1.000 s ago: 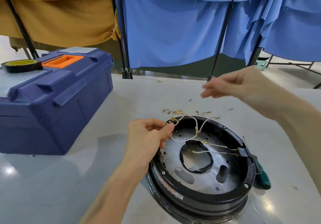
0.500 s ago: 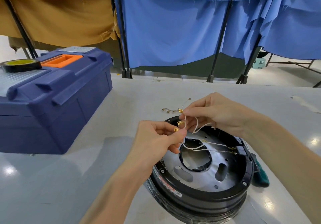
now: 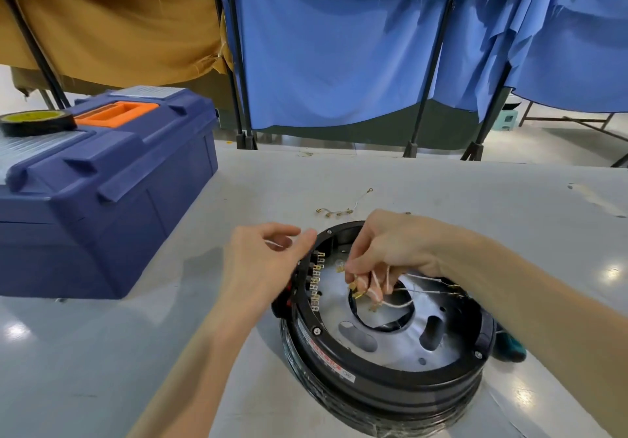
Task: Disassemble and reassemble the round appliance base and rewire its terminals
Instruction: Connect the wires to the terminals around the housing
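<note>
The right hand [image 3: 390, 250] hangs over the open well of the round base [image 3: 384, 374], knuckles up. Its fingers [image 3: 375, 292] curl down around a bunch of white wires [image 3: 404, 303], whose brass terminals [image 3: 356, 291] poke out below the fingertips. The left hand [image 3: 268, 261] hovers just outside the base's left rim with its fingers loosely bent and the thumb tip close to the rim. A pale streak shows between thumb and forefinger, but whether that is a pinched wire or nothing at all cannot be told.

Between the two hands lies the terminal row [image 3: 317, 279], a line of small brass tabs on the left inner wall of the base. Its long axis runs from the far side toward the person, roughly along the rim. It sits just to the left of the right hand's fingertips and just to the right of the left thumb. The right hand, already inside the well with the wires, seems better placed to offer a terminal sideways onto a tab, while the left is near enough to steady the rim or guide it.

The held wires trail right across the central opening to a fitting on the right wall. The base rests on the desk [image 3: 441, 193]. A green-handled screwdriver [image 3: 509, 349] lies against its right side, loose leads [image 3: 334, 213] lie just beyond its far rim, and a blue toolbox [image 3: 102, 183] stands well to the left.
</note>
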Available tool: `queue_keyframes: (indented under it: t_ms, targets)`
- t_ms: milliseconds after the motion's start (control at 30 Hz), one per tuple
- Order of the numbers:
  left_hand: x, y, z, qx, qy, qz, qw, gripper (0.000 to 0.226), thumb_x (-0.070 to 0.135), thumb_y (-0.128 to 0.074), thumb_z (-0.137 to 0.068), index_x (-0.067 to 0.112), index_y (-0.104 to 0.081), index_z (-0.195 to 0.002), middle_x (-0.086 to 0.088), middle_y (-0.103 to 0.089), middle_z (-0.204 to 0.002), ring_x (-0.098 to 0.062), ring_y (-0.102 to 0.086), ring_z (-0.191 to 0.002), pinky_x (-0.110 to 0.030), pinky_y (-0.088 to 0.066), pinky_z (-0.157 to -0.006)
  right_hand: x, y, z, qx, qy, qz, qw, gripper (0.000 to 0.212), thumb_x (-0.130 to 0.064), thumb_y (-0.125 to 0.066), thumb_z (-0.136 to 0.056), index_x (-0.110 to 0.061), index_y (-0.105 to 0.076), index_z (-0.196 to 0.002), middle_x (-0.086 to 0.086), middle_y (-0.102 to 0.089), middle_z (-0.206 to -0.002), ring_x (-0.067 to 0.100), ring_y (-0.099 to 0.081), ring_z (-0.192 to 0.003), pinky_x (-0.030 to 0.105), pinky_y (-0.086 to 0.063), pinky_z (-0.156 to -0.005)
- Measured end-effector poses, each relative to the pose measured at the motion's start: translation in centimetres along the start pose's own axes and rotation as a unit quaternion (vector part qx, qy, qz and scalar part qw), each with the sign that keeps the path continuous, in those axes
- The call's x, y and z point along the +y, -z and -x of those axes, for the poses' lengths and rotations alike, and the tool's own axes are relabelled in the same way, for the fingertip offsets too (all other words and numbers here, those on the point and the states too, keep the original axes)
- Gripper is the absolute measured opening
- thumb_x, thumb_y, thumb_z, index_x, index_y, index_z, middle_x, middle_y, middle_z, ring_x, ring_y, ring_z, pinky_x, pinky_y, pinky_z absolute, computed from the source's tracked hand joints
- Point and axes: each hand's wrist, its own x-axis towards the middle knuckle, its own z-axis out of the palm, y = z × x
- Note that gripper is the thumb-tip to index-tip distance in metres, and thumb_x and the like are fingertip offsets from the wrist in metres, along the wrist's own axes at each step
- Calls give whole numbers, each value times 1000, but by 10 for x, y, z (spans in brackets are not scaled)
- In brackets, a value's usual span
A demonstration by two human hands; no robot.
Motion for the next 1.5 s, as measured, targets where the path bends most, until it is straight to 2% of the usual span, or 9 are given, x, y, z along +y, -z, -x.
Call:
queue_keyframes:
  t_ms: [67, 167, 367, 500, 600, 933, 1167, 1267, 1500]
  targets:
    - [-9, -9, 5, -16, 22, 3, 1000, 23, 41, -83, -72, 23, -78, -84, 10, -73, -72, 0, -68, -68, -20, -52, -65, 3, -14, -9, 15, -20, -7, 1000, 13, 0, -61, -93, 7, -68, -84, 9, -67, -57, 17, -62, -44, 23, -49, -42]
    - [-16, -14, 6, 2, 33, 29, 999, 15, 36, -84, -70, 24, -78, -76, 14, -72, -66, 4, -67, -65, -22, -55, -67, 9, -21, -17, 53, -19, -52, 997, 10, 1, -61, -92, 4, -65, -84, 12, -67, -58, 16, -60, -40, 20, -43, -38]
    - [-24, -18, 12, 41, -2, 42, 998, 11, 38, -83, -71, 31, -76, -65, 18, -70, -74, 12, -61, -77, -21, -46, -72, 14, -24, -21, 61, -17, -106, 992, 8, 5, -60, -92, 7, -65, -86, 15, -69, -61, 16, -62, -40, 18, -42, -37]
    - [-27, -19, 14, 57, 28, 90, 994, 19, 41, -86, -65, 25, -79, -72, 16, -73, -72, 0, -69, -72, -35, -58, -76, 13, -22, -24, 58, -27, -129, 990, 8, 4, -60, -91, 9, -66, -90, 17, -71, -66, 18, -63, -43, 19, -44, -40]
    - [-27, -19, 14, 56, 35, 111, 992, 20, 40, -88, -63, 23, -80, -72, 12, -75, -75, -8, -71, -78, -43, -58, -82, 12, -24, -27, 61, -31, -138, 988, 9, 6, -58, -91, 12, -66, -92, 18, -71, -66, 19, -63, -42, 19, -42, -38]
    - [-26, -19, 22, 33, 48, 150, 987, 13, 37, -86, -67, 26, -80, -71, 9, -75, -75, -11, -72, -78, -45, -58, -81, 12, -28, -30, 67, -44, -147, 986, 8, 8, -57, -91, 12, -63, -93, 19, -68, -61, 21, -62, -40, 19, -40, -36]
    - [-28, -17, 21, 34, 38, 133, 990, 15, 38, -84, -71, 24, -81, -73, 11, -75, -78, -9, -71, -81, -43, -58, -82, 10, -31, -31, 70, -49, -148, 985, 9, 9, -56, -90, 15, -63, -92, 19, -68, -60, 20, -61, -38, 18, -39, -35]
    - [-28, -17, 20, 41, 19, 101, 994, 19, 42, -83, -72, 26, -78, -65, 12, -70, -89, -13, -65, -94, -39, -54, -85, 9, -32, -33, 81, -60, -147, 984, 8, 10, -55, -89, 12, -61, -94, 19, -67, -59, 21, -61, -38, 18, -39, -35]
    - [-28, -14, 14, 28, -23, 16, 999, 29, 45, -77, -77, 25, -70, -56, 11, -64, -75, -20, -58, -97, -44, -47, -87, 3, -38, -39, 118, -89, -151, 977, 22, 12, -44, -88, 17, -60, -103, 20, -62, -55, 22, -57, -33, 15, -36, -35]
